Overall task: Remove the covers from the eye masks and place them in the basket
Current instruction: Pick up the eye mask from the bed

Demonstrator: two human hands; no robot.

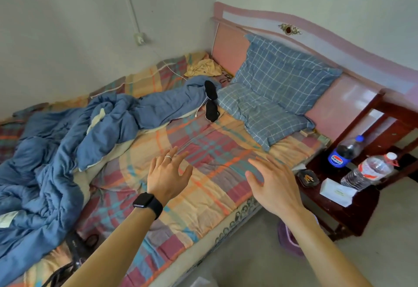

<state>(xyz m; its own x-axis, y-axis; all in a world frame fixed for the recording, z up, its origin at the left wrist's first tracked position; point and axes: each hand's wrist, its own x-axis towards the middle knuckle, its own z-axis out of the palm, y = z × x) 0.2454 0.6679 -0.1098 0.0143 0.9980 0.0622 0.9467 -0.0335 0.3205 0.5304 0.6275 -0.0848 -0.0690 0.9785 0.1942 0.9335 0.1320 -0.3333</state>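
Two black eye masks lie on the bed beside the blue checked pillows: one (210, 90) rests on the blue quilt, the other (211, 110) just below it on the plaid sheet. A thin white cord runs next to them. My left hand (167, 173), with a ring and a black watch at the wrist, hovers over the plaid sheet with fingers spread and empty. Over the bed's near edge, my right hand (274, 185) is also spread and empty. Both hands are well short of the masks. A purple container (288, 240) on the floor is partly hidden behind my right forearm.
A rumpled blue quilt (67, 142) covers the bed's left side. Two blue checked pillows (278, 87) lean on the pink headboard. A dark wooden bedside table (352, 196) at right holds a cola bottle (345, 152), a water bottle (371, 170), an ashtray and a white box.
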